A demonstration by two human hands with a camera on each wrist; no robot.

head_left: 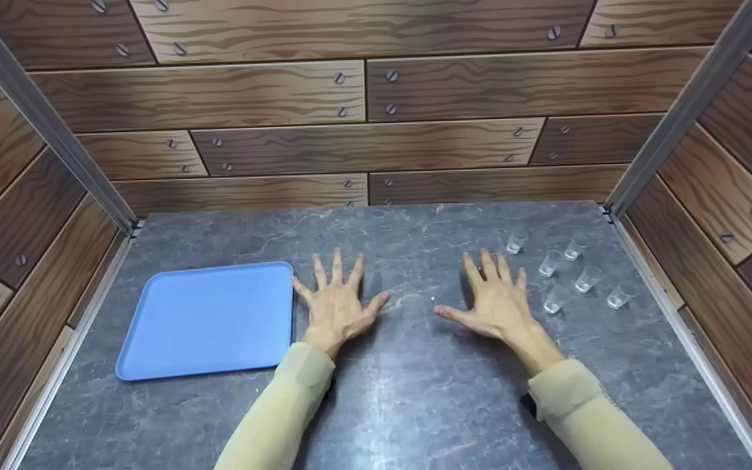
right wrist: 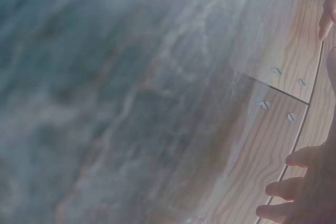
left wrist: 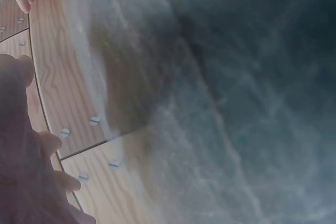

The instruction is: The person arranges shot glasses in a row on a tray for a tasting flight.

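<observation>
Palm down with fingers spread, my left hand is over the middle of the table, just right of a flat blue tray. Its little finger comes right up to the tray's right edge in the head view. My right hand is spread the same way farther right, holding nothing. Several small clear plastic cups stand in a loose group to the right of that hand, the closest cup beside its wrist side. In the wrist views, the left hand and right hand show only in part at the edges.
The grey marbled tabletop is bounded by a wood-patterned back wall and similar side walls. Metal posts rise at the back corners, and metal rails run along the sides.
</observation>
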